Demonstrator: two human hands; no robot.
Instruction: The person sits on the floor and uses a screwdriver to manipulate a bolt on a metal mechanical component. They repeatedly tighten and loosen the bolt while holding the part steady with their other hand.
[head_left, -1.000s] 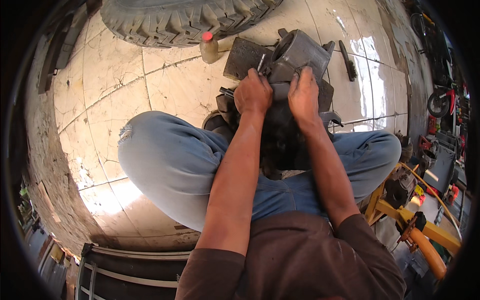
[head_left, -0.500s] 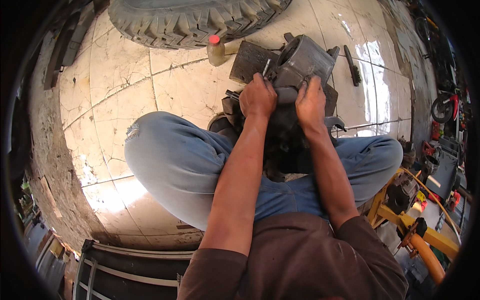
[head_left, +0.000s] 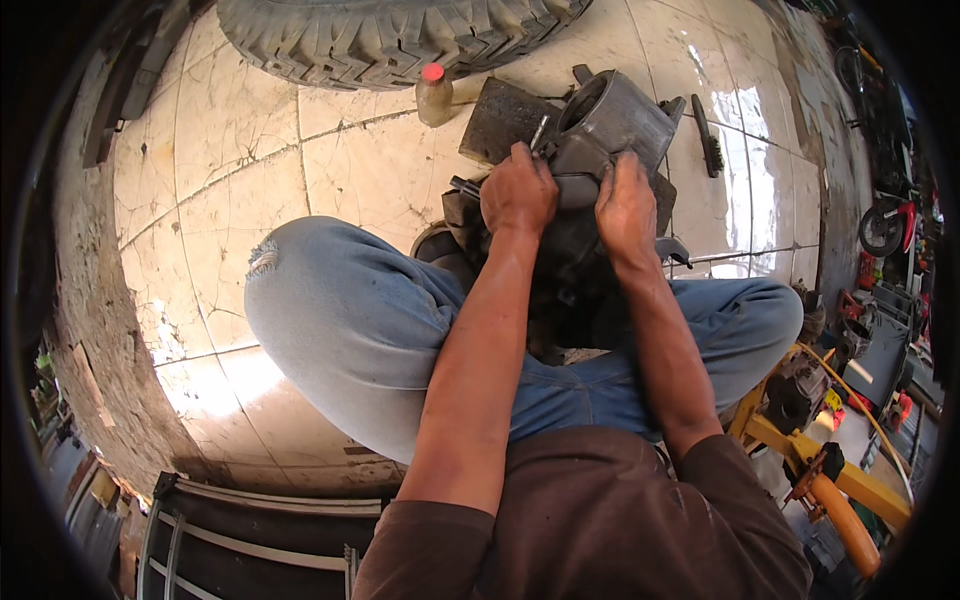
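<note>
A dark, greasy metal gearbox housing with a wide round opening stands on the floor between my bent legs. My left hand is closed at its left side. A short bright metal rod sticks up just past those fingers; whether they grip it is hidden. Left of that wrist a dark stub juts out. My right hand is closed with its fingertips on the housing's near edge. Below the hands, the lower part of the assembly lies in shadow.
A dark block lies beside the housing. Beyond are a red-capped bottle and a large tyre. A black-bristled brush lies on the tiles to the right. A yellow metal frame stands at lower right, a dark metal-framed panel at lower left.
The view has shifted slightly. Both hands stay at the same places on the housing, with hardly any movement of the fingers.
</note>
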